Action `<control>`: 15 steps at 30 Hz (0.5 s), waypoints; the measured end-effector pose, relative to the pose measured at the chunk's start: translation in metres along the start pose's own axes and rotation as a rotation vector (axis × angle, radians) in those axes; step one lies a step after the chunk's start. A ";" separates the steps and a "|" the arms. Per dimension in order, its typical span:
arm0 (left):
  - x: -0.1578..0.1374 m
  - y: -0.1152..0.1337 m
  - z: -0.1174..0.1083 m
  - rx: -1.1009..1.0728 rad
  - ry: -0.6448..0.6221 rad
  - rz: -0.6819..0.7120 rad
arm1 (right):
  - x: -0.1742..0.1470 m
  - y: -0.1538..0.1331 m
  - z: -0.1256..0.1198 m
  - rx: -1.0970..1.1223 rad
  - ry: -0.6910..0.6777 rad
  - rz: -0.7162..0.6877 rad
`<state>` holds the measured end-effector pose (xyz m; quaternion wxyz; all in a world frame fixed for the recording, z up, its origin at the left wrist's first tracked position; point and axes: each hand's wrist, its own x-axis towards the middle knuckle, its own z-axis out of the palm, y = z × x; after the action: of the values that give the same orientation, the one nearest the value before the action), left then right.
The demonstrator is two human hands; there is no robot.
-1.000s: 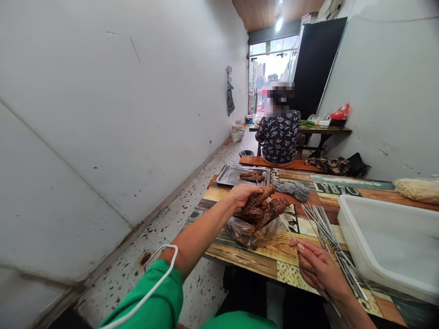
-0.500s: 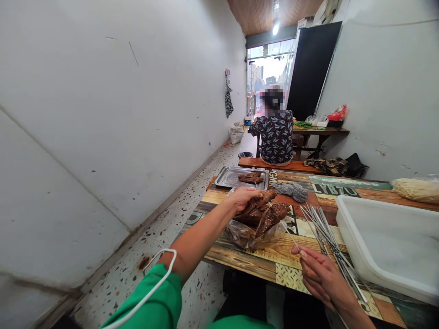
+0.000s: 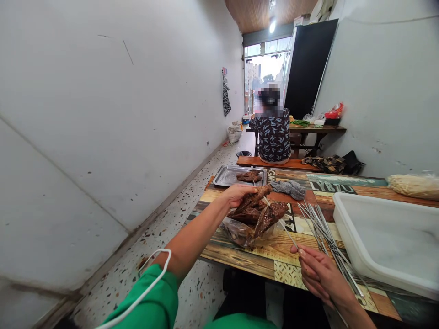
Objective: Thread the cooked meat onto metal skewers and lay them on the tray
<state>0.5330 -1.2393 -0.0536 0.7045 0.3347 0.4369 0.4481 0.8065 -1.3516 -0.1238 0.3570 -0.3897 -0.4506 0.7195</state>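
My left hand (image 3: pixel 238 195) is closed around a long piece of dark brown cooked meat (image 3: pixel 257 196), raised above the plastic bag. My right hand (image 3: pixel 318 269) pinches a thin metal skewer (image 3: pixel 289 232). That skewer runs through another glossy piece of meat (image 3: pixel 272 217), and its far end comes out close to the piece in my left hand. Whether the tip has entered that piece, I cannot tell. Under both pieces, a clear plastic bag (image 3: pixel 238 232) holds more dark meat (image 3: pixel 246 214).
Loose metal skewers (image 3: pixel 324 228) lie beside a large white plastic tub (image 3: pixel 350 242) on the right. Behind my left hand are a metal tray (image 3: pixel 222 178) with skewered meat and a grey cloth (image 3: pixel 290 188). A person (image 3: pixel 273 135) sits on a bench (image 3: pixel 247 161) beyond the table.
The view has shifted slightly. Between the two pieces of meat, more of the skewer's far end shows. Both hands keep nearly the same place and hold.
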 end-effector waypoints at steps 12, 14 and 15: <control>0.000 0.005 0.000 0.012 -0.059 -0.099 | 0.010 0.002 -0.009 0.291 -0.124 0.047; 0.000 0.006 0.000 0.010 -0.046 -0.103 | 0.011 0.004 -0.008 0.299 -0.124 0.041; 0.000 0.006 0.001 0.012 -0.040 -0.085 | 0.011 0.005 -0.007 0.267 -0.118 0.031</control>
<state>0.5315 -1.2376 -0.0484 0.7294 0.3291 0.4392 0.4083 0.8069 -1.3415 -0.1327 0.3678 -0.3026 -0.3649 0.8000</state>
